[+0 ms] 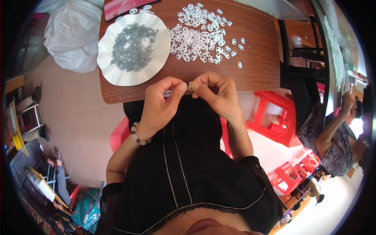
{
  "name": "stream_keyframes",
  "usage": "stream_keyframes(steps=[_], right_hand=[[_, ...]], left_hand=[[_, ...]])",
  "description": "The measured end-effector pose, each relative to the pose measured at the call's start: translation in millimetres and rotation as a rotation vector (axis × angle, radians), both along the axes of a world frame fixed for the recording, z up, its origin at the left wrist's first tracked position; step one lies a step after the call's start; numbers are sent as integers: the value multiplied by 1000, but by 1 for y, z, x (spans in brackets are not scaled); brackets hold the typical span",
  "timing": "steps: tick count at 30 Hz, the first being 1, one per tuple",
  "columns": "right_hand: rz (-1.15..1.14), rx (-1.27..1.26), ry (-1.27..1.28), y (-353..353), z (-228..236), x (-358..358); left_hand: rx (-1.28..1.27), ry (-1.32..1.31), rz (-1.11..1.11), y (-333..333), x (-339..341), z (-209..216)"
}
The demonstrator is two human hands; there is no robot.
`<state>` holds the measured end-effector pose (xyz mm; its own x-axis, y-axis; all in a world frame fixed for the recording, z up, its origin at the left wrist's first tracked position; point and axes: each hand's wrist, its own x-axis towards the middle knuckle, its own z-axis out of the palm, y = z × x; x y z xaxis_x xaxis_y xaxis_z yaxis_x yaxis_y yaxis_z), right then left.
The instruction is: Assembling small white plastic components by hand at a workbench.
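Observation:
Just off the near edge of the table, my two hands meet with their fingertips close together. My right hand [219,94] pinches a small white two-hole plastic piece [190,87] between thumb and finger. My left hand [162,102] is closed, with a white oval two-hole piece [167,93] tucked in its curled fingers. Its thumb and forefinger press together beside the right hand's piece; something tiny may be between them, too small to make out. Ahead on the left, a white wavy-rimmed plate [158,64] holds a heap of small grey coil springs [135,47].
Many white two-hole pieces [196,39] lie scattered on the brown wooden table [258,51]. A pink flat case [127,7] lies at the far left, near a white plastic bag [72,37]. Red stools [274,117] stand to the right, where another person [333,137] sits.

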<state>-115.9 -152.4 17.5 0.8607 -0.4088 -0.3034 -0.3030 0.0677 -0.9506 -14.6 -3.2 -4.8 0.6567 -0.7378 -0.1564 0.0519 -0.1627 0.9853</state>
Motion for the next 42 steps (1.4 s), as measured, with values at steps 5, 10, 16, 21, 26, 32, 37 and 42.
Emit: stream_keyframes(steps=[5,10,16,21,26,32,37,42], right_hand=[[3,31,-2,0,-2,0],[1,66,-20,0,-4,1],[25,63,-29,-1,-7,2],[-13,68,-32,-1,-4,3],[-50,100,-79,3,-4,2],[-140,89,-208,15,0,-1],[-162,-38,-260,23,-12,-1],[-212,-102,-298,33,-16,-6]], left_hand=[[-33,40,-25,0,0,-4],[-31,100,-18,0,1,-6],[-14,120,-31,-1,3,-7],[-13,208,2,-3,5,-1],[-115,642,55,-3,10,-3],[-219,807,133,-10,4,-3],[-260,809,172,-13,-2,0],[-295,824,168,-13,-7,-1]])
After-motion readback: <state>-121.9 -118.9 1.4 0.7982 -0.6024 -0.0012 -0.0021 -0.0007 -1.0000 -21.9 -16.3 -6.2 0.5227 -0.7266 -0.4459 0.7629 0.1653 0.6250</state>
